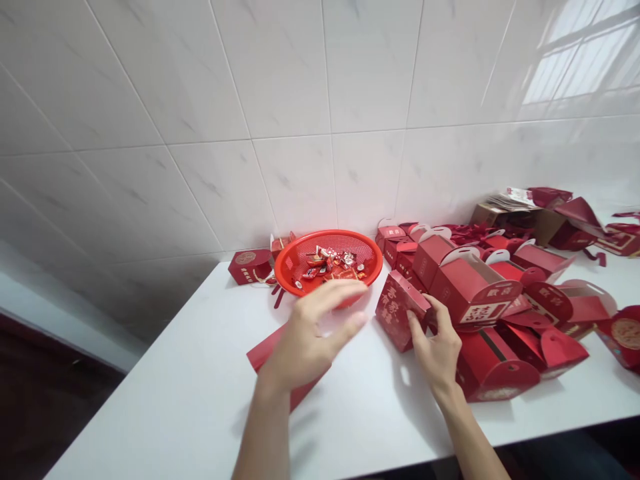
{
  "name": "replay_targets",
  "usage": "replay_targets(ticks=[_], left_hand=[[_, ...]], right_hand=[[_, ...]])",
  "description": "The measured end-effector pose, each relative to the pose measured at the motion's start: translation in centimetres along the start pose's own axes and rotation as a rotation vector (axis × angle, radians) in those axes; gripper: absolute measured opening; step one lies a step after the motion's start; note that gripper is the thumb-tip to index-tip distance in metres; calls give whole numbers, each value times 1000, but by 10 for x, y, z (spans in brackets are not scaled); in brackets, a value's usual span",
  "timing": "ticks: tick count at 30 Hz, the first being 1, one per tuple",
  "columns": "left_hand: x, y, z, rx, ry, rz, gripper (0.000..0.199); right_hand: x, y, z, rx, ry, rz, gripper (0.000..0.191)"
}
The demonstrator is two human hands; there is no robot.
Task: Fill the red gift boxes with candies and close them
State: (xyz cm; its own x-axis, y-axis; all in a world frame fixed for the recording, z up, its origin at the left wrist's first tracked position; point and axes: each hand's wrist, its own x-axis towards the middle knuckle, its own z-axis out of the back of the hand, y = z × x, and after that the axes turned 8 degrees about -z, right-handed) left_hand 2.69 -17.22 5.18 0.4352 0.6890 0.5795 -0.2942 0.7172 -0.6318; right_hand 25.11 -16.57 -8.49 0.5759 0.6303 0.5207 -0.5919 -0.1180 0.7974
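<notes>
My right hand grips a red box with pale lettering, thumb on its near face, beside the pile of boxes. My left hand is raised with thumb and fingers apart and nothing between them. Under it and partly hidden lies another red box or folded card on the white table. Just behind my left hand stands a red perforated basket, holding several wrapped sweets.
Many red gift boxes are piled on the right of the white table. A dark red box stands left of the basket. Stacked card pieces lie at the back right. A tiled wall runs behind.
</notes>
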Motion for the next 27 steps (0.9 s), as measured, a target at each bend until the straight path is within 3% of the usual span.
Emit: replay_targets(ticks=[4,6,11,17,27], left_hand=[[-15,10,38,160,-246,160,29],[-21,18,49,210,-270,248,34],[-36,36,64,196,-97,379,47],[-47,51,73,143,14,358,52],[-42,58,50,-15,111,401,42]], right_hand=[[8,1,-12,-15,-24,-59,41],[11,1,-18,-33,-13,-82,42],[13,-1,-24,-92,50,-96,46],[20,-1,-25,-126,129,-54,57],[49,-5,-60,-145,113,-50,48]])
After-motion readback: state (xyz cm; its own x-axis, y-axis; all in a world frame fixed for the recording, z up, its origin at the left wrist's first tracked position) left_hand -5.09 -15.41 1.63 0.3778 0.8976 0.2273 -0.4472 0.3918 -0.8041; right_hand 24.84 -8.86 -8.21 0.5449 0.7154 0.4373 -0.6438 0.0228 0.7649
